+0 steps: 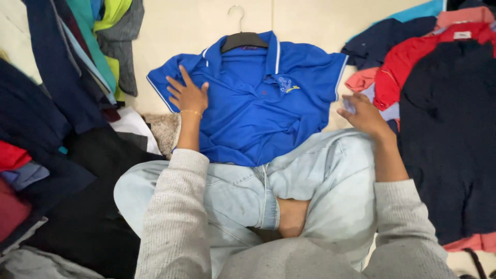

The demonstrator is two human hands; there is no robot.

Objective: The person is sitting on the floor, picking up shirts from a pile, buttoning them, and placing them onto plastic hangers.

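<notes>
Left hand (pixel 187 95) lay flat and open on the blue polo shirt (pixel 258 98), fingers spread across its sleeve and shoulder. That shirt was spread front-up on the pale floor (pixel 175 31), just ahead of the person's crossed legs in light jeans (pixel 320 170), with a black hanger (pixel 244 39) tucked in its collar. Right hand (pixel 364 114) hovered open beside the shirt's other sleeve, gripping nothing. The cloth looked light, soft and limp, likely to slide and crease; the shoulders or side seams seemed the best places to hold. Heaps of clothes crowded both sides, a dark pile (pixel 46 119) left and red and navy garments (pixel 444 103) right, leaving open floor only beyond the collar.
</notes>
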